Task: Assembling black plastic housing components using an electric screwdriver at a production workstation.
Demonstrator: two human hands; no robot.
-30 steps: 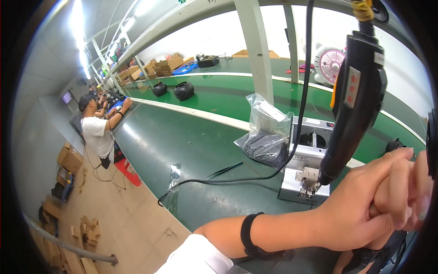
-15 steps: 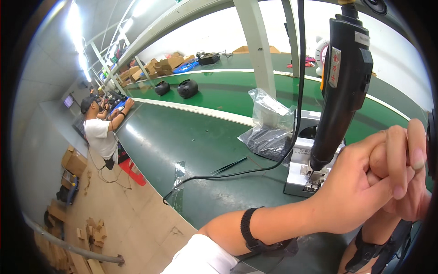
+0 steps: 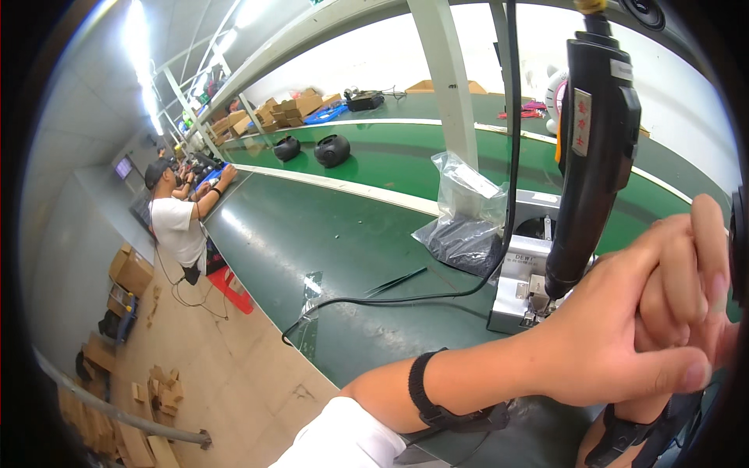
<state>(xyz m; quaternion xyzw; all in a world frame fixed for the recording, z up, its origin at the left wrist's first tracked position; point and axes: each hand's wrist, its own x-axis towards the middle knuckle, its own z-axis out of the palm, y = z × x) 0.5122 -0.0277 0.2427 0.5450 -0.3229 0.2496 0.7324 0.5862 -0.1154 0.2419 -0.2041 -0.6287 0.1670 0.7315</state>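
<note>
My left hand is at the right side of the view, its fingers curled and its thumb lying along below them. It meets my right hand, which is mostly hidden behind it. Whatever may be between them does not show. Beside my left hand hangs a black electric screwdriver, upright, its tip down at a silver metal fixture on the bench. Small metal parts sit in the fixture near the tip. Black straps are round both my forearms.
A clear plastic bag of dark parts lies behind the fixture. Black tweezers and a black cable lie on the green bench. Two round black housings stand farther back. Another person works at the far left.
The fingers of my left hand have shifted, with the thumb now stretched out below them. The screwdriver appears slightly farther right, its tip over a slightly different spot on the fixture.
</note>
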